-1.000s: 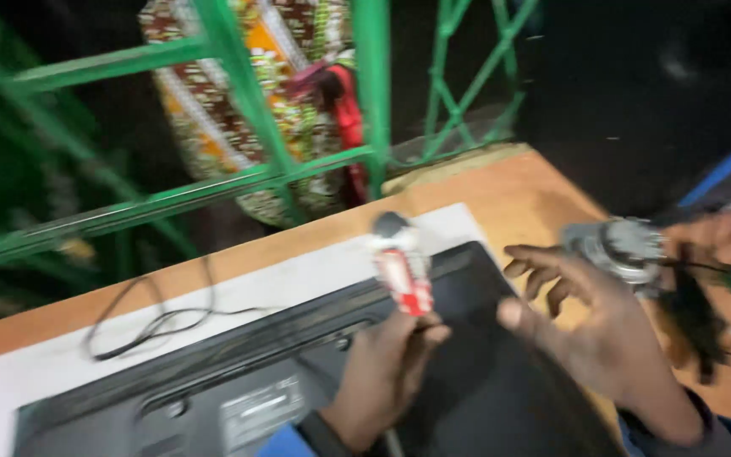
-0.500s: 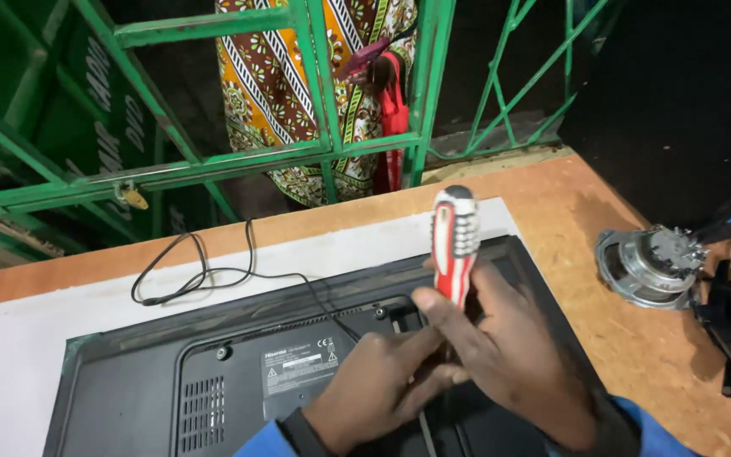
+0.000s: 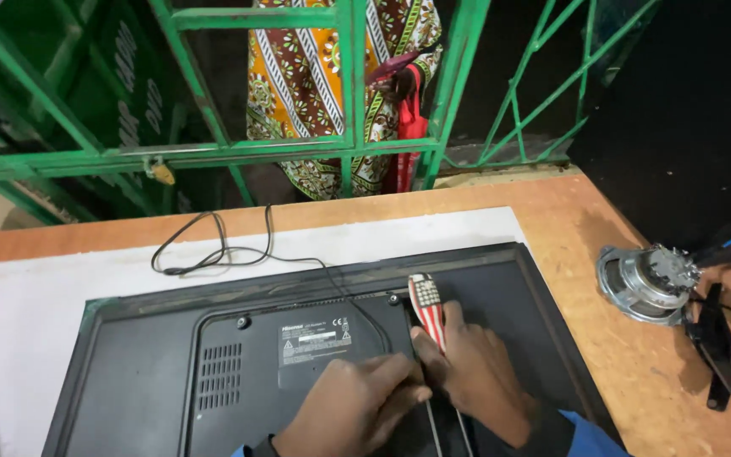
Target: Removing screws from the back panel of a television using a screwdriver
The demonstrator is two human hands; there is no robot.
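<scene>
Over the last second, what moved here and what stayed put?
The right hand came in from open air to grip the screwdriver, which dropped lower toward the television back. The left hand kept holding it. Television, cable and speaker stayed.

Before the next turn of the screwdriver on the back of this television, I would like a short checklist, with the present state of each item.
1. Right hand grips the screwdriver: ok, fingers wrap the striped handle.
2. Left hand steadies the shaft: ok, it rests beside the tool on the television back panel.
3. Tip seated in a screw: cannot tell, both hands hide it.
4. Panel lies flat on the white sheet: ok.
5. Black cable away from the hands: ok, it is coiled toward the far edge.
6. Loose speaker off the panel: ok, it sits apart on the wooden table.
</scene>
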